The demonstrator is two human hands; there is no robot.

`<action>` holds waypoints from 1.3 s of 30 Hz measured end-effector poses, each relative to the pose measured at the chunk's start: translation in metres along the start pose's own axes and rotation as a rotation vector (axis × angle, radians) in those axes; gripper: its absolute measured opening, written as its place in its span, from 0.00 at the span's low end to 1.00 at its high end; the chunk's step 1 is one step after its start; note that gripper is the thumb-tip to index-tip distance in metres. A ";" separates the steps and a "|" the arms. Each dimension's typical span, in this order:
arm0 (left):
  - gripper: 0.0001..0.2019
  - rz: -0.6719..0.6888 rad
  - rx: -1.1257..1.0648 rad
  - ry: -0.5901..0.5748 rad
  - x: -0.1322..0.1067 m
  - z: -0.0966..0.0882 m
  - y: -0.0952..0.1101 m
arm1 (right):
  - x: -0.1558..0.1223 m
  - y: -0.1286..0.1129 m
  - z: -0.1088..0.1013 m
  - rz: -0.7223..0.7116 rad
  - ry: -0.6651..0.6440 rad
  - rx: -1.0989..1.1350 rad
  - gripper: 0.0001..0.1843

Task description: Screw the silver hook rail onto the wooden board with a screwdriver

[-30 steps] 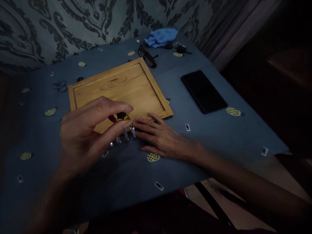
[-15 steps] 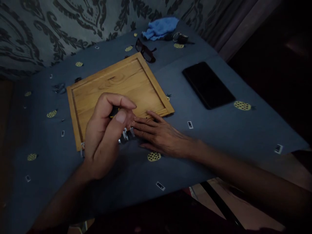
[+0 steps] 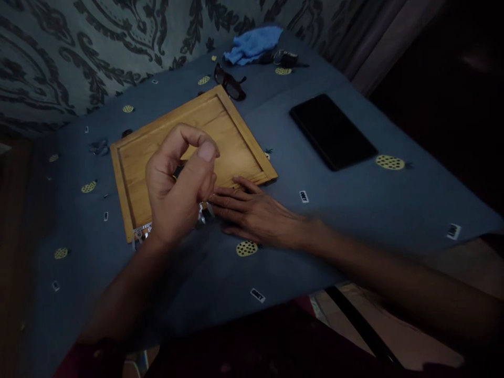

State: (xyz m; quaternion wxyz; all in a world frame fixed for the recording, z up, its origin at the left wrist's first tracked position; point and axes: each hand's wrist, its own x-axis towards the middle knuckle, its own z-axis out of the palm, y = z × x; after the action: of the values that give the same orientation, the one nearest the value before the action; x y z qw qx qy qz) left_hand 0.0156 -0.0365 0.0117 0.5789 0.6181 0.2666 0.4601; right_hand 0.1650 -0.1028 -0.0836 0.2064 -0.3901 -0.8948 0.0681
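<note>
My left hand (image 3: 179, 186) is raised over the near edge of a wooden tray (image 3: 232, 136), fingers curled round a small dark tool with a yellow band, mostly hidden in the grip. My right hand (image 3: 254, 212) lies flat on the blue patterned cloth (image 3: 354, 210), fingers stretched toward small shiny metal pieces (image 3: 203, 215) at the tray's near edge. More metal bits (image 3: 140, 232) show at the tray's near left corner.
A black phone (image 3: 333, 131) lies to the right of the tray. Dark glasses (image 3: 229, 83), a blue rag (image 3: 252, 44) and a small dark object (image 3: 284, 56) sit at the far end. The table's near edge drops to the floor at right.
My left hand has closed from spread fingers into a curled grip on the tool and lifted slightly. The right hand has stayed flat in place.
</note>
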 end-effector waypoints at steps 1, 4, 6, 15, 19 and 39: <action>0.11 -0.002 -0.026 -0.047 0.002 -0.003 0.000 | 0.000 0.000 0.000 0.000 -0.002 0.001 0.25; 0.11 -0.005 -0.039 -0.171 0.007 -0.013 0.000 | 0.000 0.001 0.001 -0.006 0.008 0.010 0.26; 0.11 -0.023 -0.027 -0.200 0.008 -0.016 0.000 | 0.000 0.001 0.001 -0.003 0.013 0.016 0.26; 0.09 0.069 -0.088 0.051 0.008 -0.023 0.018 | 0.000 0.003 0.001 -0.006 0.021 0.061 0.22; 0.12 0.042 -0.108 0.074 0.007 -0.025 0.023 | 0.000 0.002 -0.002 -0.008 0.008 0.064 0.21; 0.13 0.021 -0.147 0.153 0.000 -0.011 0.012 | -0.002 0.004 0.003 -0.035 0.082 0.053 0.20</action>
State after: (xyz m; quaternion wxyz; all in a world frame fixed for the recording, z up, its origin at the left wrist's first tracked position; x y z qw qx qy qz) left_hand 0.0035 -0.0335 0.0223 0.5959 0.5396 0.2691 0.5304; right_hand 0.1679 -0.1012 -0.0877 0.2544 -0.3714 -0.8900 0.0719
